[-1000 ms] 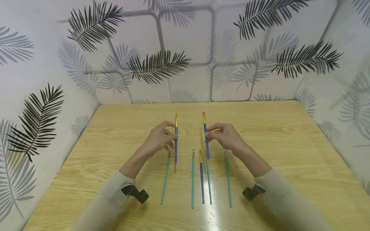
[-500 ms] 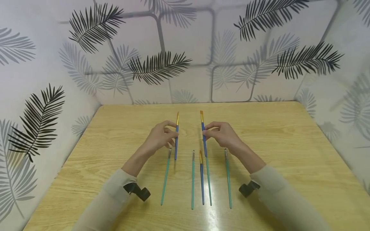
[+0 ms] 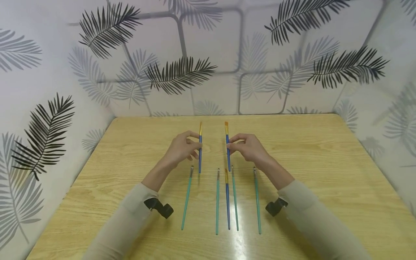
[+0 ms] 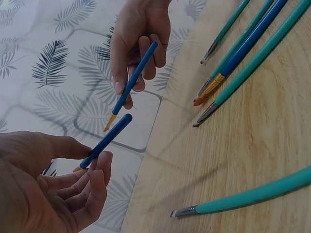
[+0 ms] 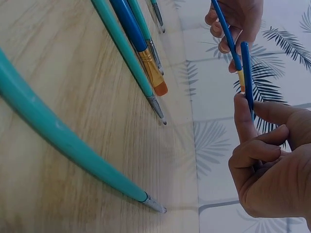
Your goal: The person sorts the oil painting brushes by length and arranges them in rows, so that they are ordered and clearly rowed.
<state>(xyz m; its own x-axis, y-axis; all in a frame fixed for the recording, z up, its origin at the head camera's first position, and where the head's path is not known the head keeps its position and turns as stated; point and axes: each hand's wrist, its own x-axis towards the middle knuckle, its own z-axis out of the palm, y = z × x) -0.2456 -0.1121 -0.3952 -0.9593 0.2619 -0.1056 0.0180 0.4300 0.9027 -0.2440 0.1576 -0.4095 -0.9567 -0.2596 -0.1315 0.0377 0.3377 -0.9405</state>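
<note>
My left hand (image 3: 182, 147) pinches a blue paintbrush (image 3: 200, 157) with a gold ferrule, bristles pointing away from me. Facing it, my right hand (image 3: 249, 147) pinches a second blue paintbrush (image 3: 228, 159), also bristles outward; a narrow gap separates the two in the head view. In the left wrist view, the left brush (image 4: 109, 138) sits between thumb and fingers. The right brush (image 5: 247, 73) shows between thumb and index finger in the right wrist view. Both brushes are raised over the table, beyond a row of other paintbrushes.
Green paintbrushes lie roughly lengthwise, one at far left (image 3: 187, 198), one at far right (image 3: 258, 202), and two between them. A blue paintbrush (image 3: 228, 202) lies among the middle ones. The wooden table (image 3: 325, 162) meets a leaf-patterned wall (image 3: 214, 43) at the back.
Both hands have moved slightly away from me, toward the table's far edge. The right hand has also shifted left with its brush, narrowing the gap. The lying brushes have stayed put.
</note>
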